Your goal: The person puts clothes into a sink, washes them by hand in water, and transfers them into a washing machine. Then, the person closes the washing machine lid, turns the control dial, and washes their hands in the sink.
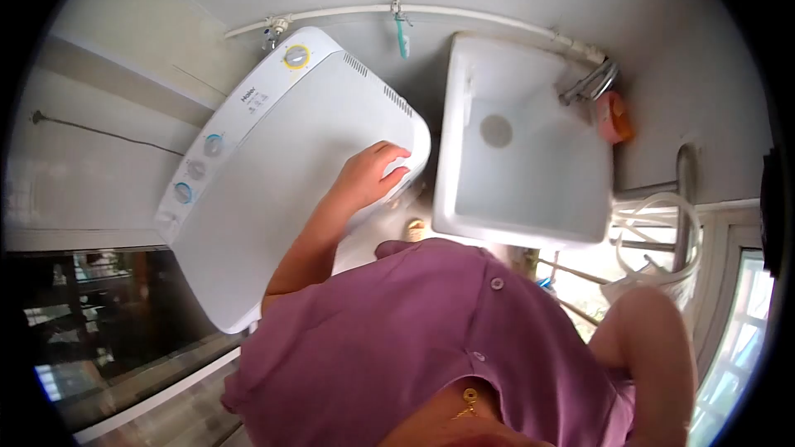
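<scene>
A white twin-tub washing machine (306, 141) with several knobs on its panel stands at the left, its top closed. My left hand (373, 172) rests on the lid near its front right edge. The thumb is apart from the fingers, and a bit of the white lid shows between them. The fingertips are bent towards the edge, and I see nothing held. My right arm (650, 339) is bent at the right side of the view, and its hand is out of sight.
A deep white sink (530, 157) stands right of the machine, with a metal tap (592, 83) and an orange-pink item (614, 118). A pipe (464, 11) runs along the wall, with a teal brush-like thing (402, 37) hanging from it. A white basket (662, 273) sits at the right.
</scene>
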Demonstrator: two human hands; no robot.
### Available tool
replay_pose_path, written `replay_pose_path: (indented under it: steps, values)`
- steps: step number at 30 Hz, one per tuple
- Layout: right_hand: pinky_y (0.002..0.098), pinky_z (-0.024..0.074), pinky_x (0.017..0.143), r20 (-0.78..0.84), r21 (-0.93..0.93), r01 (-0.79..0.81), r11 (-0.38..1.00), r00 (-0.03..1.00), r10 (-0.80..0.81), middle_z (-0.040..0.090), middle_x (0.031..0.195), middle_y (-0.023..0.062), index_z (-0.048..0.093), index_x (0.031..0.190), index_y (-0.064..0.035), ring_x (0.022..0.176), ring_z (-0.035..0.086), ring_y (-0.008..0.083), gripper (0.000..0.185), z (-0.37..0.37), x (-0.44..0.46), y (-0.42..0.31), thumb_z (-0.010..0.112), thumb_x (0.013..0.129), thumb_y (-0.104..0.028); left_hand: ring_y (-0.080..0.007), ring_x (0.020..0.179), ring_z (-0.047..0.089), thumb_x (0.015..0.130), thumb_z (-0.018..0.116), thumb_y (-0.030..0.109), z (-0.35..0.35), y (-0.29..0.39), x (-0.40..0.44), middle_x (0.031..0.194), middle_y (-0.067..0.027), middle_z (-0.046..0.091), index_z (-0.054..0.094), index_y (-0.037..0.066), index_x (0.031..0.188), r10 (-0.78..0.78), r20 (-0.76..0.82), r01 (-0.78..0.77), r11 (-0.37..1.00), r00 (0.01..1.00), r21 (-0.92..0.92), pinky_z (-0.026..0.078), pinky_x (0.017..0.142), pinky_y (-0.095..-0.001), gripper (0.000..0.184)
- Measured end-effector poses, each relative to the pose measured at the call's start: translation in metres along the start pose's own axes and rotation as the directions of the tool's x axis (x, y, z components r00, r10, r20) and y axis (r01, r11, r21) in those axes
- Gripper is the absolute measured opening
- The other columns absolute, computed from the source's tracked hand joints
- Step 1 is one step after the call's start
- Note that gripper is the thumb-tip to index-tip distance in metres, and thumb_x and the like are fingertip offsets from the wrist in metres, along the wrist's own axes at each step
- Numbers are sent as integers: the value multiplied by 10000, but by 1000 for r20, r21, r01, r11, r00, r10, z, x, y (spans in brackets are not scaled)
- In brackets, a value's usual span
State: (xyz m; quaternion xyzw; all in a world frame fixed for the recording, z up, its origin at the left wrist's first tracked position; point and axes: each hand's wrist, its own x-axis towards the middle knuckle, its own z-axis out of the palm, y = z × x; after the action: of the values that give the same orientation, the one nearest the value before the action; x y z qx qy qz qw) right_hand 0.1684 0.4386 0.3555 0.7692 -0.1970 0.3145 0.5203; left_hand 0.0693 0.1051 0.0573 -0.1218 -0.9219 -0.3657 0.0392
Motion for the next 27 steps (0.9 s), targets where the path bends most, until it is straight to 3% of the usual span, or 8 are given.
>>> replay_pose_path:
  steps: [4, 5, 6, 7, 10, 13, 21, 27]
  values:
    - [329, 533, 833, 217, -607, 391, 692, 919, -329, 608, 1153, 208, 524, 1219, 62, 962, 639, 296, 513, -8, -15, -26, 382, 992, -376, -242, 883, 624, 824, 658, 111, -3, -4, -3, 998, -98, 631, 614, 51, 1035, 0, -7, 0, 1000, 1000, -6, 497, 745, -322, 224]
    - [312, 528, 834, -197, -386, 83, 919, 966, -170, 604, 1164, 185, 523, 1225, 33, 983, 629, 273, 430, 1, -36, -28, 413, 986, -307, -245, 882, 624, 819, 660, 102, -3, -4, -2, 992, -101, 632, 615, 47, 1032, 24, -22, -24, 1000, 999, -7, 497, 746, -323, 224]
    - [307, 519, 835, -551, -205, -89, 975, 833, -40, 606, 1154, 167, 536, 1209, 12, 1010, 614, 231, 352, 21, -48, -21, 450, 975, -236, -248, 881, 624, 814, 661, 93, -3, -2, 0, 986, -104, 632, 616, 44, 1029, 54, -27, -55, 999, 998, -4, 496, 747, -324, 224]
    - [303, 511, 837, -818, 50, -97, 994, 568, 97, 609, 1144, 149, 549, 1193, -10, 1037, 598, 189, 285, 42, -59, -13, 486, 963, -165, -248, 881, 624, 814, 661, 93, -3, 2, 2, 986, -104, 632, 616, 44, 1029, 104, -1, -104, 994, 995, -23, 496, 747, -324, 224]
    - [314, 505, 845, -385, 375, -384, 844, 764, 518, 601, 1155, 151, 548, 1196, -16, 1046, 591, 197, 294, 47, -49, -6, 496, 953, -173, -251, 878, 622, 807, 664, 76, 2, 14, 3, 972, -115, 631, 616, 38, 1030, 56, 33, -56, 998, 998, -10, 494, 754, -325, 231]
    - [324, 499, 853, -120, 367, -543, 755, 778, 617, 594, 1165, 153, 547, 1199, -22, 1055, 585, 205, 304, 54, -41, -2, 506, 943, -180, -274, 898, 625, 822, 651, 110, 7, 14, -6, 987, -113, 633, 618, 58, 1028, 53, 100, -54, 999, 994, 5, 501, 748, -342, 215]
    - [353, 482, 874, -34, 432, -587, 685, 749, 662, 573, 1192, 158, 545, 1207, -38, 1078, 567, 227, 332, 62, -46, -17, 532, 917, -200, -288, 901, 618, 822, 654, 133, 23, -9, -13, 986, -130, 630, 618, 40, 1035, 35, 82, -26, 994, 996, -106, 488, 786, -360, 235]
    - [374, 470, 889, -62, 676, -515, 527, 673, 737, 558, 1212, 163, 543, 1213, -50, 1096, 554, 243, 356, 91, -61, -9, 552, 898, -215, -272, 868, 617, 812, 665, 100, 9, -3, -20, 958, -146, 630, 618, 29, 1048, 116, 108, -124, 990, 987, 69, 495, 745, -348, 251]
